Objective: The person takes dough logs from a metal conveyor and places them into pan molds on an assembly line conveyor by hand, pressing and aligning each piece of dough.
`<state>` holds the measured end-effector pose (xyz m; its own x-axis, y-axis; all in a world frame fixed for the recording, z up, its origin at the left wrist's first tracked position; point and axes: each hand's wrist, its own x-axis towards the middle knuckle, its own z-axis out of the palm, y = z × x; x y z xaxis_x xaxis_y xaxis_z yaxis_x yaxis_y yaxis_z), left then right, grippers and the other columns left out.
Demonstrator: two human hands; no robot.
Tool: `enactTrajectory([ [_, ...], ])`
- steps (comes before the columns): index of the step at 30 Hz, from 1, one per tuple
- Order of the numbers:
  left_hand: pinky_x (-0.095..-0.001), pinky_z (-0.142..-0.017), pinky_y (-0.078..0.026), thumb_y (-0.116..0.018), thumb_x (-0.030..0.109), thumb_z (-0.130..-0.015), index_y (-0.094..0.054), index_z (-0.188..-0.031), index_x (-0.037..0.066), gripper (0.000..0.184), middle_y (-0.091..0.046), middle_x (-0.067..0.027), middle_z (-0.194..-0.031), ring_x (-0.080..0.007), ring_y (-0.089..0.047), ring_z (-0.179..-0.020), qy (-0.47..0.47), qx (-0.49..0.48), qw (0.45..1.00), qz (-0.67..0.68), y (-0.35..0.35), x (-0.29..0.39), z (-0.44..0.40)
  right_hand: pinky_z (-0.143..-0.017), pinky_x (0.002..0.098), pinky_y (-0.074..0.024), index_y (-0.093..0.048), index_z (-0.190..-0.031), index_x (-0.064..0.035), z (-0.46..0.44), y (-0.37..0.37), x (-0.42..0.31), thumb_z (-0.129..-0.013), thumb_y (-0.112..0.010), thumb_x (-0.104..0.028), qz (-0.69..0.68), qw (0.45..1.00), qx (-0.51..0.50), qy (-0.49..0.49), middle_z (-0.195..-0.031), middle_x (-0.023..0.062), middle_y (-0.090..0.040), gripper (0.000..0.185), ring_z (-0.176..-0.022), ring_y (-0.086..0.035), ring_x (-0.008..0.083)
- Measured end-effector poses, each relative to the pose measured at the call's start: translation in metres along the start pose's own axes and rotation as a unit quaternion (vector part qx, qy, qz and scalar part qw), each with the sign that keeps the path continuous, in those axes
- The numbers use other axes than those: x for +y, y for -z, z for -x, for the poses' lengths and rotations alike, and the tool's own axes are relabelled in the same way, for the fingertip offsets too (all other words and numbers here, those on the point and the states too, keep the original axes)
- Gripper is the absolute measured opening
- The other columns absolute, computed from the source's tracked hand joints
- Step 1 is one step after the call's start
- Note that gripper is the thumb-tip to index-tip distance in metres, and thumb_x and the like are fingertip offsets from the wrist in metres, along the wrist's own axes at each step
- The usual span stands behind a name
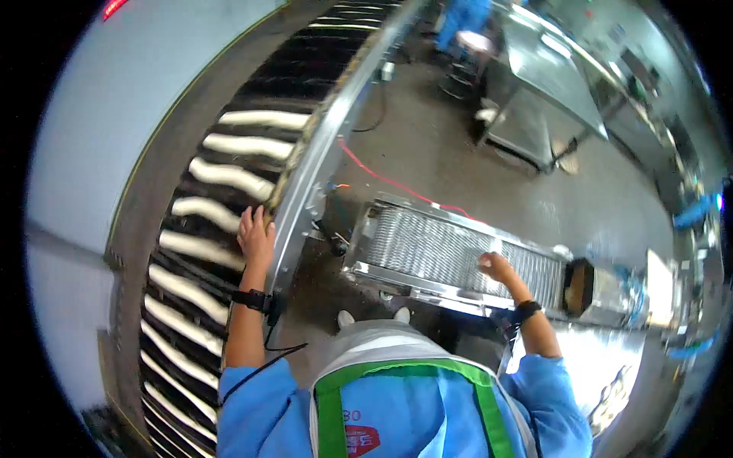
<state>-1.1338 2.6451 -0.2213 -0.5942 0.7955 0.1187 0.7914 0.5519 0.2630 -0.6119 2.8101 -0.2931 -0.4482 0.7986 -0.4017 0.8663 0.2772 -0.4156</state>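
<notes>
My left hand (257, 238) reaches over the near rail of a dark conveyor belt (286, 72), its fingers stretched out at the end of a white strip. Long white strips that look like dough (217, 174) lie crosswise on this belt, in a row along its length. My right hand (498, 267) is above a narrow conveyor with a metal mesh belt (416, 240). Its fingers are curled together, and whatever they may hold is too small and blurred to name. Both wrists wear black straps.
Along the left belt runs a metal rail (321, 145). A red cable (389, 182) crosses the floor behind the mesh conveyor. A steel table (550, 76) stands at the upper right, and a person in blue (462, 19) is near a stool. More white pieces (611, 397) lie at lower right.
</notes>
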Motion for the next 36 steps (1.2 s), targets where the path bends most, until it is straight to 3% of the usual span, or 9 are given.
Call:
enactTrajectory([
  [4, -0.0370, -0.084, -0.034, -0.050, 0.019, -0.074, -0.045, -0.107, 0.011, 0.035, -0.042, -0.0072, -0.114, -0.0253, -0.039, -0.104, -0.063, 0.059, 0.994, -0.060, -0.030, 0.019, -0.053, -0.078, 0.0406, -0.0363, -0.052, -0.098, -0.0080, 0.051, -0.001, 0.089, -0.066, -0.060, -0.032, 0.236, 0.969, 0.048, -0.064, -0.098, 0.0122, -0.052, 0.041, -0.091, -0.047, 0.0311],
  [7, -0.0366, -0.079, -0.037, -0.048, 0.022, -0.076, -0.048, -0.102, 0.008, 0.030, -0.051, -0.0102, -0.102, -0.0276, -0.047, -0.092, -0.031, 0.088, 0.995, -0.041, -0.015, 0.054, -0.057, -0.081, 0.0445, -0.0336, -0.044, -0.107, -0.0106, 0.094, 0.010, 0.113, -0.065, -0.059, -0.025, 0.158, 0.967, 0.108, -0.169, -0.107, 0.0137, -0.046, 0.047, -0.103, -0.037, 0.0308],
  [9, -0.0379, -0.079, -0.036, -0.038, 0.030, -0.082, -0.044, -0.106, 0.005, 0.035, -0.048, -0.0152, -0.105, -0.0291, -0.045, -0.095, -0.093, 0.087, 0.988, -0.089, -0.030, 0.027, -0.059, -0.081, 0.0483, -0.0334, -0.037, -0.113, -0.0178, 0.114, 0.044, 0.083, -0.064, -0.059, -0.013, 0.119, 0.947, 0.027, -0.297, -0.118, 0.0131, -0.031, 0.054, -0.103, -0.035, 0.0336],
  [16, -0.0381, -0.084, -0.032, -0.033, 0.038, -0.084, -0.037, -0.115, 0.009, 0.042, -0.041, -0.0130, -0.113, -0.0288, -0.038, -0.104, -0.094, 0.096, 0.972, -0.192, -0.023, -0.004, -0.033, -0.074, 0.0433, -0.0352, -0.036, -0.114, -0.0245, 0.132, 0.056, 0.142, -0.074, -0.044, -0.012, 0.292, 0.883, 0.146, -0.337, -0.114, 0.0073, -0.034, 0.042, -0.104, -0.036, 0.0263],
  [20, -0.0356, -0.086, -0.031, -0.045, 0.024, -0.078, -0.037, -0.115, 0.005, 0.042, -0.044, -0.0149, -0.110, -0.0318, -0.041, -0.100, -0.119, 0.060, 0.980, -0.146, -0.004, 0.009, -0.024, -0.078, 0.0395, -0.0372, -0.042, -0.109, -0.0200, 0.114, 0.059, 0.176, -0.075, -0.044, -0.016, 0.349, 0.898, 0.109, -0.244, -0.114, 0.0101, -0.037, 0.034, -0.104, -0.037, 0.0284],
  [25, -0.0370, -0.091, -0.023, -0.045, 0.028, -0.078, -0.031, -0.120, 0.009, 0.048, -0.035, -0.0137, -0.120, -0.0281, -0.031, -0.111, -0.019, 0.010, 0.995, -0.099, 0.007, 0.012, -0.019, -0.073, 0.0369, -0.0410, -0.046, -0.103, -0.0056, 0.074, 0.150, 0.142, -0.061, -0.059, -0.014, 0.114, 0.974, 0.162, -0.111, -0.097, 0.0179, -0.051, 0.045, -0.088, -0.049, 0.0320],
  [27, -0.0380, -0.093, -0.019, -0.045, 0.030, -0.078, -0.026, -0.124, 0.012, 0.052, -0.028, -0.0140, -0.124, -0.0281, -0.025, -0.114, 0.014, -0.008, 0.996, -0.086, 0.011, 0.023, -0.006, -0.071, 0.0346, -0.0412, -0.046, -0.099, -0.0021, 0.066, 0.205, 0.105, -0.062, -0.056, -0.008, 0.157, 0.958, 0.211, -0.112, -0.085, 0.0193, -0.052, 0.038, -0.082, -0.050, 0.0326],
  [30, -0.0385, -0.094, -0.016, -0.043, 0.032, -0.079, -0.023, -0.125, 0.015, 0.053, -0.023, -0.0130, -0.126, -0.0273, -0.022, -0.116, 0.039, -0.031, 0.995, -0.085, 0.014, 0.025, 0.005, -0.047, 0.0222, -0.0414, -0.043, -0.098, 0.0025, 0.066, 0.272, 0.014, -0.067, -0.054, -0.006, -0.215, 0.923, 0.314, -0.052, -0.088, 0.0107, -0.053, 0.034, -0.064, -0.051, 0.0139],
  [36, -0.0376, -0.093, -0.018, -0.046, 0.034, -0.077, -0.026, -0.124, 0.016, 0.054, -0.026, -0.0111, -0.125, -0.0272, -0.024, -0.114, 0.044, -0.009, 0.996, -0.080, 0.012, 0.008, 0.005, -0.053, 0.0219, -0.0443, -0.042, -0.102, -0.0008, -0.007, 0.319, -0.150, -0.066, -0.059, -0.019, -0.315, 0.884, 0.283, 0.199, -0.086, 0.0077, -0.050, 0.043, -0.075, -0.051, 0.0136],
])
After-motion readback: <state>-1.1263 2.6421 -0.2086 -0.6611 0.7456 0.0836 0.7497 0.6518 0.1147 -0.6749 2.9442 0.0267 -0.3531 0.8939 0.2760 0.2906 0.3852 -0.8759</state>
